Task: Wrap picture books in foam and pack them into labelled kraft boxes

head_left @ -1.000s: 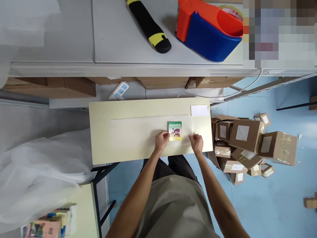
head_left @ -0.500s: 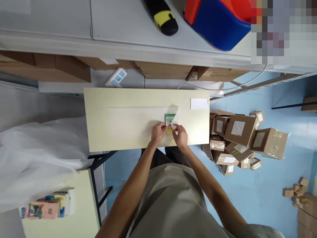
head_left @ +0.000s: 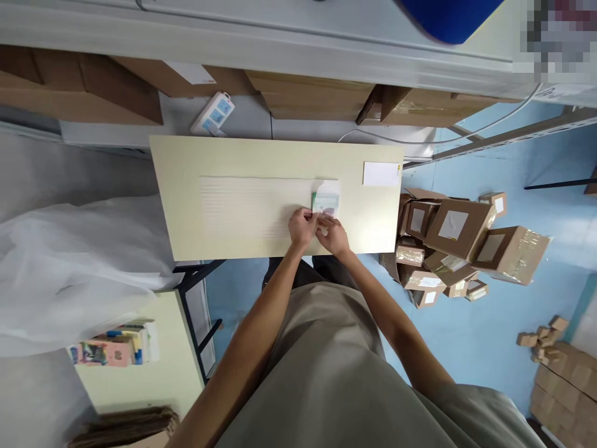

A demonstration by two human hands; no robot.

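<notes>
A small green booklet (head_left: 326, 202) lies on a sheet of thin white foam wrap (head_left: 252, 205) spread over a pale yellow table (head_left: 186, 186). The wrap's right end is folded over the booklet, which shows dimly through it. My left hand (head_left: 302, 226) and my right hand (head_left: 331, 233) meet at the booklet's near edge. Both pinch the folded wrap against it, fingers closed.
A white label (head_left: 381, 173) lies at the table's far right corner. A heap of taped cardboard boxes (head_left: 459, 239) sits on the blue floor to the right. White foam sheeting (head_left: 69, 274) lies at left, with stacked booklets (head_left: 112, 348) on a lower table. A power strip (head_left: 212, 115) lies behind.
The right end of the wrap has been folded leftward over the booklet. My right hand moved left to meet my left hand at the booklet. The view tilted downward.
</notes>
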